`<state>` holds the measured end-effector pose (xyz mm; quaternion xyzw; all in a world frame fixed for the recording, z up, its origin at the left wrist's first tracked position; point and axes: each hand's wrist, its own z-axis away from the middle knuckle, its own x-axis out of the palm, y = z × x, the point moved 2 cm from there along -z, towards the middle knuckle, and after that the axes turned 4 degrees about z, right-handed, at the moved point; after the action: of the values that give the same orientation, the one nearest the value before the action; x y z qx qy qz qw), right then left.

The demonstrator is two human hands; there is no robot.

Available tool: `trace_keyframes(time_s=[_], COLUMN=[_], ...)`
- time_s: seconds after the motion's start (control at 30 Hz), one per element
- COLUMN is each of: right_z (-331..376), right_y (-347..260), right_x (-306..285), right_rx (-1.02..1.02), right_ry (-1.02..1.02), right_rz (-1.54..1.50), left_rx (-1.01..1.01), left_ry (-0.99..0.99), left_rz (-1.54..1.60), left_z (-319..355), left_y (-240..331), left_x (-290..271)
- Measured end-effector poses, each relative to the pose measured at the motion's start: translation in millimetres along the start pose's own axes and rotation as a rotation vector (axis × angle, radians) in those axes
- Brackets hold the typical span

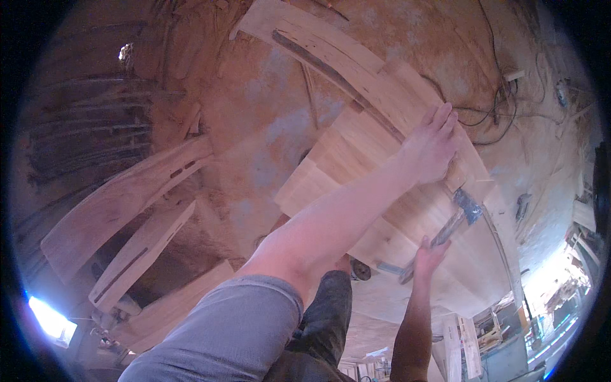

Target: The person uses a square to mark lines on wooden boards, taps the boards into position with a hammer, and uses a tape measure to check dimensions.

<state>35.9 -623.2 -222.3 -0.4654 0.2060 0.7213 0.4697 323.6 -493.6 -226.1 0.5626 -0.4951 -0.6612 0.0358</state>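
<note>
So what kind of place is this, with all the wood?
Most likely a woodworking shop. The left hand presses on a stack of pale wooden boards, the right hand holds a hammer, and sawdust covers the floor.

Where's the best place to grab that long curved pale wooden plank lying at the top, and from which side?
Probably take the long curved pale wooden plank by its free upper-left end, coming from the dusty floor side. That end lies bare, while its other end runs under the stacked light boards that the left hand presses; the right hand holds the hammer.
</note>
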Motion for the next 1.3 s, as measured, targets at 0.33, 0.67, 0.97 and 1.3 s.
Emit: trace_keyframes(time_s=[0.33,0.67,0.97,1.3], right_z=[8.0,14.8,36.9,39.2], right_y=[-13.6,-28.0,-49.5,-135.5], right_x=[3.8,7.1,8.8,-12.9], right_rx=[0.067,0.132,0.072,-0.031], right_ry=[0.088,0.011,0.189,-0.019], right_rz=[-0.025,0.037,-0.173,-0.362], left_rx=[0.012,0.002,-0.076,-0.065], left_ry=[-0.100,0.043,0.231,0.316], left_rz=[-0.028,-0.066,0.084,0.210], left_z=[-29.2,-40.1,-40.3,-39.7], left_y=[-37.6,-58.0,-65.3,-65.9], left_x=[10.2,-10.7,-6.3,-6.9])
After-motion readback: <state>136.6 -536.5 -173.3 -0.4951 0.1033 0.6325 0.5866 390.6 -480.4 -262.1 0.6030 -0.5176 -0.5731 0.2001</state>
